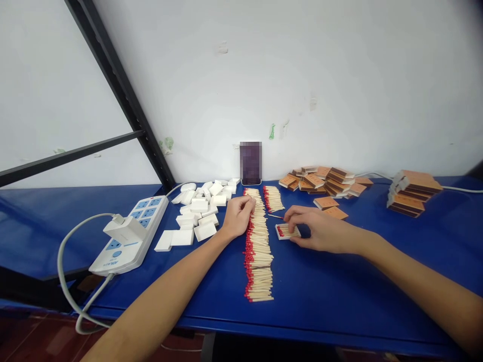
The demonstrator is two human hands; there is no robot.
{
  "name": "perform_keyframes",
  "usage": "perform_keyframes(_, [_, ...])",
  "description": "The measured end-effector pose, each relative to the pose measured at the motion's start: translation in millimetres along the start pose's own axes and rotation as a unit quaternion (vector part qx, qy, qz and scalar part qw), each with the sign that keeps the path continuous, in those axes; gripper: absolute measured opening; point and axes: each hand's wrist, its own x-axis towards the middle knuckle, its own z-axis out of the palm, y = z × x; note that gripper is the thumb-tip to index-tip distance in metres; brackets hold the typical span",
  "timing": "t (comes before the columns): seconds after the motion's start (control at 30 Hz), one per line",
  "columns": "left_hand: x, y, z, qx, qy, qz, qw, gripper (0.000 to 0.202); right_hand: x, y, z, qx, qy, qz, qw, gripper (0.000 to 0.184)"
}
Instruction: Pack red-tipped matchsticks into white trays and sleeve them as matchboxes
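Observation:
A long row of red-tipped matches (258, 256) runs down the middle of the blue table (332, 296). My left hand (237, 216) rests at the upper part of that row, fingers curled over the matches. My right hand (320, 229) is closed on a small open match tray (287, 232) with a few matches in it, just right of the row. A shorter bunch of matches (272, 198) lies behind, and one loose match (275, 216) lies between the hands.
White inner trays (196, 213) are heaped at the left, beside a white power strip (130, 234) with a plugged adapter and cable. Orange matchbox sleeves (326, 182) lie at the back right, a stack (413, 193) farther right. A phone (250, 163) leans on the wall.

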Motion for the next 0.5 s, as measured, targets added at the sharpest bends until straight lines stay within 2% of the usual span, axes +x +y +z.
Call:
perform_keyframes(0.13, [-0.3,0.3,0.2,0.007,0.001,0.001,1.0,0.041,-0.5,-4.0,-1.1,-0.003,0.011,-0.01,1.0,0.02])
perform_keyframes(0.33, [0.0,-0.3,0.9,0.004,0.0,0.001,1.0,0.04,4.5,0.5,-4.4,-0.047,0.082,0.007,0.995,0.029])
perform_keyframes(0.5, [1.0,-1.1,1.9,0.003,0.002,0.0,1.0,0.04,12.0,17.9,2.6,-0.07,0.033,-0.038,0.996,0.046])
